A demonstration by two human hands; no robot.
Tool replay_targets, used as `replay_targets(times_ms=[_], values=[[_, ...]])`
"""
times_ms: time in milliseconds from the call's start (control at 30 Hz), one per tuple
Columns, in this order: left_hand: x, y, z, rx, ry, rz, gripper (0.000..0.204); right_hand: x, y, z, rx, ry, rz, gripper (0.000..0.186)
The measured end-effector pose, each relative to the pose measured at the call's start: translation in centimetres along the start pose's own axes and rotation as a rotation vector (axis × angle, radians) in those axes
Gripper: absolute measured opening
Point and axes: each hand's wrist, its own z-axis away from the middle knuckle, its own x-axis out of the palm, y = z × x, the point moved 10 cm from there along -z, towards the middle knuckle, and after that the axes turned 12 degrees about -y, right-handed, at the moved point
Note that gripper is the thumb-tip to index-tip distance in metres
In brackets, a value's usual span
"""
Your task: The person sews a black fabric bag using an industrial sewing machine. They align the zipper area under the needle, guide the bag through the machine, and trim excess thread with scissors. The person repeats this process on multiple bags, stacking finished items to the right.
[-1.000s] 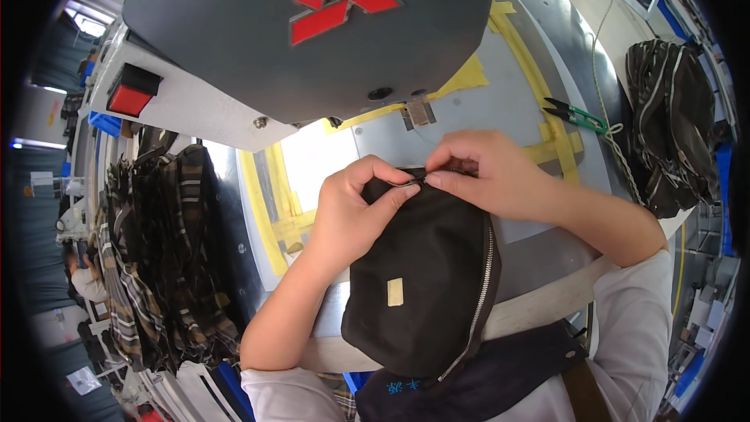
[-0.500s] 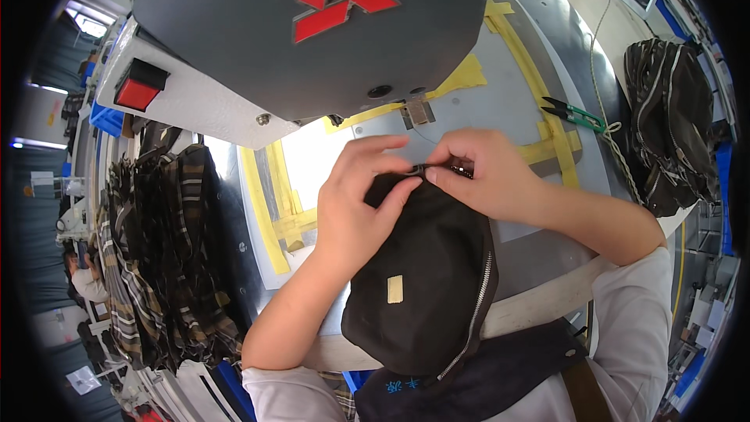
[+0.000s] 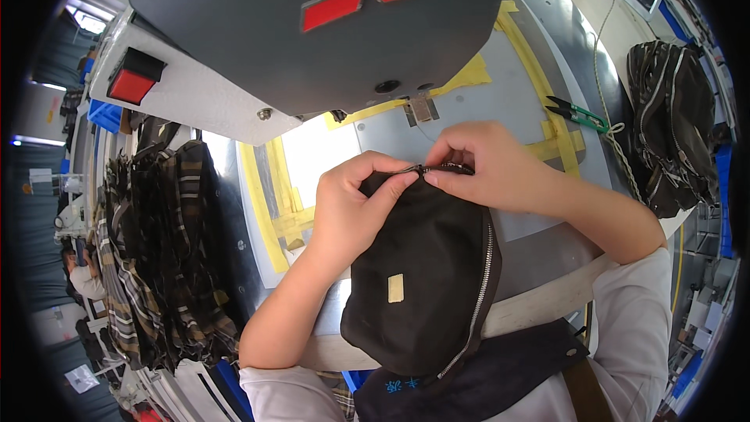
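Both hands, left (image 3: 351,207) and right (image 3: 488,164), pinched on black pouch's (image 3: 426,281) top edge.

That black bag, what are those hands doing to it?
A person sits at a sewing machine with a small black bag on the grey table. Both hands pinch the bag's top edge, right where the zipper ends: the left hand from one side, the right hand from the other. A silver zipper line runs down the bag's side. Green-handled snips lie near yellow tape, and more dark bags are piled on the right.
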Motion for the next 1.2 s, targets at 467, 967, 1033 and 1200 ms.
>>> replay_targets(times_ms=[467,967,1033,1200], values=[[0.0,0.4,-0.2,-0.003,-0.018,-0.035,0.009,-0.3,-0.9,0.9,-0.142,0.148,-0.004,0.013],[-0.2,-0.7,-0.1,0.000,0.041,0.064,0.010,-0.2,0.2,0.2,-0.060,0.069,0.042,0.017],[0.0,-0.6,-0.1,0.002,0.034,0.073,0.009,-0.2,0.5,0.2,-0.033,0.070,0.019,0.018],[0.2,-0.4,-0.3,0.060,0.023,0.078,0.008,0.1,0.7,0.1,-0.019,0.055,0.023,0.016]])
